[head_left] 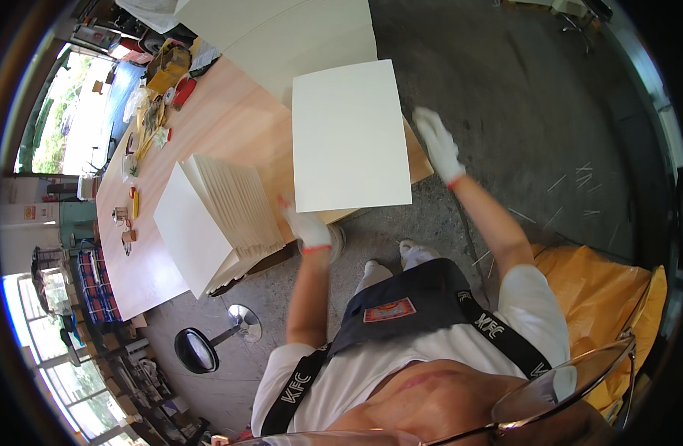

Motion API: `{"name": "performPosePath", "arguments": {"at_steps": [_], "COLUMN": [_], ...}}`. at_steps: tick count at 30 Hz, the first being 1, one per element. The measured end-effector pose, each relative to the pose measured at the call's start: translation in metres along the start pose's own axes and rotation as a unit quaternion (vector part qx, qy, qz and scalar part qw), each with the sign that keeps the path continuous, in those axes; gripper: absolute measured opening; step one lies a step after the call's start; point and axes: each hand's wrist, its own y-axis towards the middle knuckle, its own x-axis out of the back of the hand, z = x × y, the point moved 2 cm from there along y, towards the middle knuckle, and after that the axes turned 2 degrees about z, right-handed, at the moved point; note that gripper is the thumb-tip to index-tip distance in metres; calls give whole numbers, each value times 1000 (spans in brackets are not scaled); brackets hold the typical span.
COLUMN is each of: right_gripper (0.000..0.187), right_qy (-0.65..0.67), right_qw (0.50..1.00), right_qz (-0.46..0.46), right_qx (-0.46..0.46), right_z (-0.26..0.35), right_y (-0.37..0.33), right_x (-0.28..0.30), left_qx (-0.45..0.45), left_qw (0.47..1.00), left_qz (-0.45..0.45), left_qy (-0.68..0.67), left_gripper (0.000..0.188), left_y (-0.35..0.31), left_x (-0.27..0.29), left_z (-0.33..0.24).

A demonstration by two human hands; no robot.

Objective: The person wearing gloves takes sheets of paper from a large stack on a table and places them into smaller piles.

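A large white rectangular sheet (352, 137) lies over the near corner of the wooden table, its lower edge reaching past the tabletop. Both my hands wear white gloves with red cuffs. My left hand (308, 227) is beside the sheet's lower left corner, a little blurred, fingers apart; whether it touches the sheet I cannot tell. Off the sheet's right edge, my right hand (439, 145) is stretched out flat over the floor, open and holding nothing. To the left of my left hand stands a thick stack of folded white sheets (196, 223), its leaves fanned toward me.
More large white sheets (297, 44) are piled at the far side of the wooden table (237, 111). Tape, jars and small tools line its left edge. A round stool (196, 351) stands on the floor at left. Yellow sacking (601, 297) lies at my right.
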Motion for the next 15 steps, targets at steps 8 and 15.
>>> {"name": "performPosePath", "arguments": {"at_steps": [8, 15], "right_gripper": [75, 70], "right_qy": [78, 59], "right_qw": [980, 980], "right_qz": [-14, -123], "right_qx": [-184, -145], "right_z": [-59, -53], "right_y": [111, 38], "right_x": [-56, -41], "left_qx": [-53, 143], "left_qw": [996, 965], "left_qz": [37, 165], "left_qy": [63, -147], "left_gripper": [37, 83], "left_y": [-85, -11], "left_x": [-4, -2], "left_z": [75, 45]}}
